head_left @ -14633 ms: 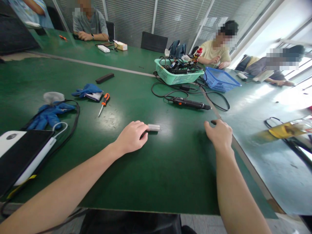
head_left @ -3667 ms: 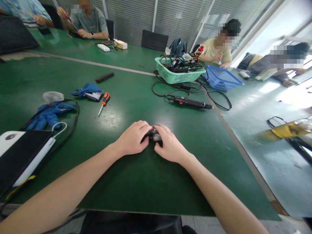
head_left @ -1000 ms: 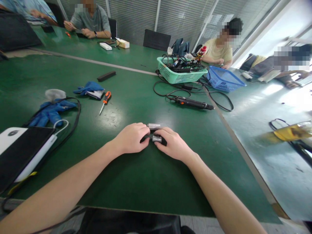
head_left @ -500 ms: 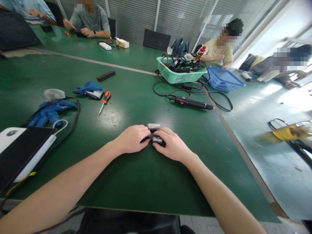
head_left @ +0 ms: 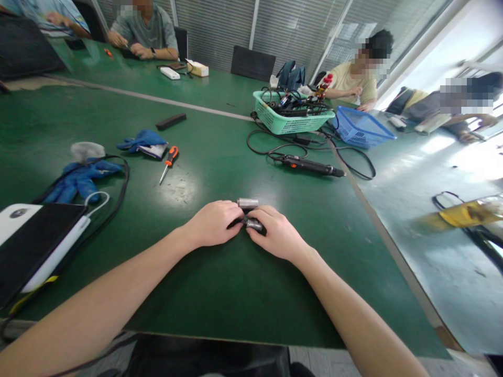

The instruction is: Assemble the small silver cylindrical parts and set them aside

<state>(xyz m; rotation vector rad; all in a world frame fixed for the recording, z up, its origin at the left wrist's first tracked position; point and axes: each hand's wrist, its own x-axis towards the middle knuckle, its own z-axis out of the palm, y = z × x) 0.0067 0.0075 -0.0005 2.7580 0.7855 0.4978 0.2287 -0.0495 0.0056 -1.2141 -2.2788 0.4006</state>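
Note:
My left hand (head_left: 219, 222) is closed on one end of a small black piece (head_left: 236, 223), whose exact kind I cannot make out. My right hand (head_left: 278, 232) grips a short silver metal cylinder (head_left: 254, 225) with a dark end, its fingers curled over the top. Between my fingertips the two pieces meet, but my fingers hide the join. Just beyond the hands a second silver cylinder (head_left: 248, 203) lies crosswise on the green table (head_left: 220, 293); I cannot tell whether it is attached.
Left lie an orange-black screwdriver (head_left: 169, 163), blue gloves (head_left: 80, 180), a dark bar (head_left: 171, 122) and a power bank with cable (head_left: 43, 246). A corded electric screwdriver (head_left: 312, 166), green basket (head_left: 293, 123) and blue basket (head_left: 363, 128) stand farther right. Several people sit around.
The silver cylinder in my right hand has tilted slightly. Both hands stay in nearly the same place. Across the table a person's hand has moved a little.

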